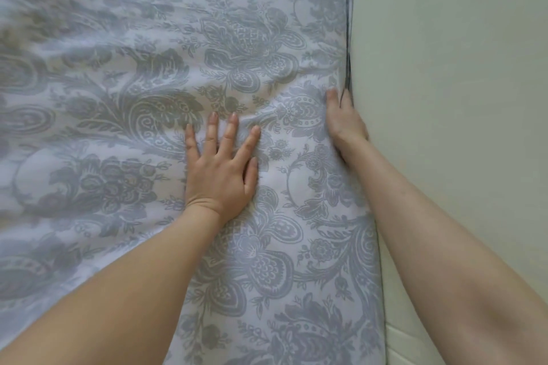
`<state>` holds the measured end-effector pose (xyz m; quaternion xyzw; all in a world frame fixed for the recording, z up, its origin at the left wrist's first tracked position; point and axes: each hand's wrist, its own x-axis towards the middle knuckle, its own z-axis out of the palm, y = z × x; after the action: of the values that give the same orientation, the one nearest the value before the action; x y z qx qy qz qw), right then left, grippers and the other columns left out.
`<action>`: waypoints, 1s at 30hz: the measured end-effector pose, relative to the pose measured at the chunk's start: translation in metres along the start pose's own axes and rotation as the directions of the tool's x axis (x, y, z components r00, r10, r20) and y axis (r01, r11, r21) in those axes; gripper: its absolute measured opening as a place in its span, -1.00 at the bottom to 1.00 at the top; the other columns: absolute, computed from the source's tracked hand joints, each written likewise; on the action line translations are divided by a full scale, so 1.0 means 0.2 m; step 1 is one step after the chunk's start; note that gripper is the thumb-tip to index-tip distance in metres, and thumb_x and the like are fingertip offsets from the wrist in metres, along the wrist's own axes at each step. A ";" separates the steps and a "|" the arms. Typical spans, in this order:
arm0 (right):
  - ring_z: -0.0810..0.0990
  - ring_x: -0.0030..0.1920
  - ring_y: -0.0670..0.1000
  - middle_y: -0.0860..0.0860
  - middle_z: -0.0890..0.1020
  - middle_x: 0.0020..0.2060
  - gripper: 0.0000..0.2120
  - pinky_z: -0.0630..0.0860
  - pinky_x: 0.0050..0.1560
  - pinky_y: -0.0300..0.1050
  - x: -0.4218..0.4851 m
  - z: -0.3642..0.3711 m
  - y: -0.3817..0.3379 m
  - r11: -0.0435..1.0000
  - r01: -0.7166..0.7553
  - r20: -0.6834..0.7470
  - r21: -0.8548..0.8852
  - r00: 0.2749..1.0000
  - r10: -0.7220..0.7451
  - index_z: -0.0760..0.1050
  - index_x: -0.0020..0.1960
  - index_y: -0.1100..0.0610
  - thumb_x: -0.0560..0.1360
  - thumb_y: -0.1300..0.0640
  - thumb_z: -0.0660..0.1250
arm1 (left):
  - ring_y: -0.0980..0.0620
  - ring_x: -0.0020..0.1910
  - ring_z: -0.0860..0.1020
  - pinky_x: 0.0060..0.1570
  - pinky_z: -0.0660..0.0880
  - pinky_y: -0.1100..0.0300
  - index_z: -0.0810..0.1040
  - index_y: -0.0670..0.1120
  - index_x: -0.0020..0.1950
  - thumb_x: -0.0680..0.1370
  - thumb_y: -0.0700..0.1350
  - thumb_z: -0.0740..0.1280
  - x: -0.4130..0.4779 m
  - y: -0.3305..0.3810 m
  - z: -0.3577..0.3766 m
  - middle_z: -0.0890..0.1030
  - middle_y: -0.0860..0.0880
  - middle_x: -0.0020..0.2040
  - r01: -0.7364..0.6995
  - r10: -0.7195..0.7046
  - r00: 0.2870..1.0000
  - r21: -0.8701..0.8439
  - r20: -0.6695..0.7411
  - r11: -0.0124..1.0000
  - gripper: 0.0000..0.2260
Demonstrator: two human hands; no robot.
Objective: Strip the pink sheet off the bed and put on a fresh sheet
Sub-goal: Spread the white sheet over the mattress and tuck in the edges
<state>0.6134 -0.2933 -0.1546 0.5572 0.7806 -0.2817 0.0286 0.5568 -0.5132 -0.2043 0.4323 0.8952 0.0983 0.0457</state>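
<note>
Looking down on a fresh sheet [118, 83], white with a grey-blue flower and leaf pattern, lying spread over the bed, filling most of the view and reaching right to the bed's right edge. Showing soft creases running across toward the upper left, blurring there, and a shallow pucker gathering between the two hands. Running alongside on the right, a pale plain wall [444, 68], standing just beside the cloth. Stretching in from the bottom of the view, a bare left forearm [133, 290] over the sheet and a bare right forearm [444, 246] along the wall. Pressing the left hand [221, 169] flat on the sheet near the middle, released, palm down, fingers straight and fanned apart, holding nothing. Resting the right hand [345, 121] at the sheet's right edge, thumb [332, 96] lying on top of the cloth, the other fingers dipping out of sight into a thin dark gap [348, 68] between bed and wall; not able to tell whether gripping the sheet's edge or only pushing against it. Showing at the lower right, beside the sheet, a narrow strip of white ledge [397, 344].
</note>
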 end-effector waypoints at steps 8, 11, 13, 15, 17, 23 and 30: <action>0.22 0.47 0.06 0.06 0.17 0.51 -0.47 0.13 0.40 -0.15 -0.72 0.17 0.46 0.986 0.160 -0.136 -0.044 0.977 -0.165 0.00 0.55 0.15 0.65 -0.04 -0.05 | -0.15 0.53 -0.14 0.43 -0.26 -0.23 -0.06 0.16 0.54 0.61 0.16 -0.20 -0.01 0.00 -0.02 -0.03 -0.05 0.57 0.022 -0.022 0.999 0.013 0.041 1.000 -0.52; 0.24 0.47 0.08 0.10 0.17 0.51 -0.39 0.16 0.42 -0.12 -1.01 0.23 0.64 0.978 0.195 -0.140 -0.078 0.969 -0.205 0.01 0.54 0.18 0.58 -0.10 -0.10 | -0.11 0.53 -0.20 0.44 -0.28 -0.20 -0.12 0.15 0.54 0.61 0.16 -0.22 -0.03 -0.01 -0.03 -0.11 -0.03 0.57 0.020 -0.019 0.995 -0.015 0.103 1.000 -0.52; 0.26 0.46 0.09 0.11 0.19 0.50 -0.36 0.19 0.40 -0.11 -1.17 0.25 0.74 0.976 0.191 -0.150 -0.105 0.967 -0.205 0.03 0.53 0.21 0.56 -0.13 -0.12 | -0.09 0.53 -0.21 0.44 -0.28 -0.18 -0.13 0.13 0.55 0.62 0.15 -0.21 -0.11 -0.02 -0.04 -0.13 -0.03 0.57 0.009 -0.004 0.987 -0.029 0.158 1.000 -0.51; 0.27 0.45 0.09 0.10 0.19 0.50 -0.34 0.23 0.37 -0.10 -1.33 0.27 0.82 0.978 0.159 -0.158 -0.135 0.971 -0.180 0.04 0.53 0.20 0.55 -0.16 -0.15 | -0.07 0.53 -0.21 0.44 -0.29 -0.17 -0.12 0.11 0.55 0.62 0.14 -0.20 -0.26 -0.04 -0.06 -0.14 -0.03 0.57 -0.021 0.024 0.981 -0.019 0.192 1.000 -0.51; 0.23 0.47 0.06 0.08 0.18 0.51 -0.31 0.18 0.41 -0.13 -1.51 0.29 0.90 0.983 0.121 -0.147 -0.138 0.979 -0.141 0.04 0.53 0.20 0.56 -0.21 -0.19 | -0.06 0.53 -0.23 0.44 -0.32 -0.17 -0.12 0.12 0.55 0.62 0.14 -0.21 -0.47 -0.06 -0.08 -0.14 -0.02 0.57 -0.038 0.042 0.974 -0.026 0.223 0.999 -0.52; 0.26 0.46 0.13 0.18 0.23 0.47 -0.06 0.13 0.46 -0.10 -2.15 0.31 1.14 0.977 -0.060 -0.031 -0.205 0.998 0.055 0.09 0.50 0.30 0.47 -0.37 -0.42 | -0.03 0.52 -0.28 0.41 -0.40 -0.14 -0.18 0.15 0.52 0.52 0.22 -0.35 -1.25 -0.08 -0.16 -0.16 0.00 0.56 -0.031 0.042 0.946 -0.040 0.321 0.999 -0.45; 0.54 0.18 0.15 0.14 0.54 0.22 -0.55 0.45 0.05 -0.04 -2.46 0.12 0.97 0.816 -0.192 -0.092 -0.546 0.981 0.170 0.34 0.33 0.19 0.63 -0.08 -0.03 | -0.08 0.53 -0.04 0.43 -0.17 -0.22 0.09 0.14 0.51 0.59 0.24 -0.19 -1.98 -0.17 -0.23 0.03 -0.03 0.54 -0.163 0.167 0.921 -0.041 0.353 0.986 -0.49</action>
<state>0.9654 -0.6830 -0.0782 0.6023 0.7724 -0.0295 0.1994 0.7693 -0.8512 -0.1687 0.5164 0.8322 0.0269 0.2002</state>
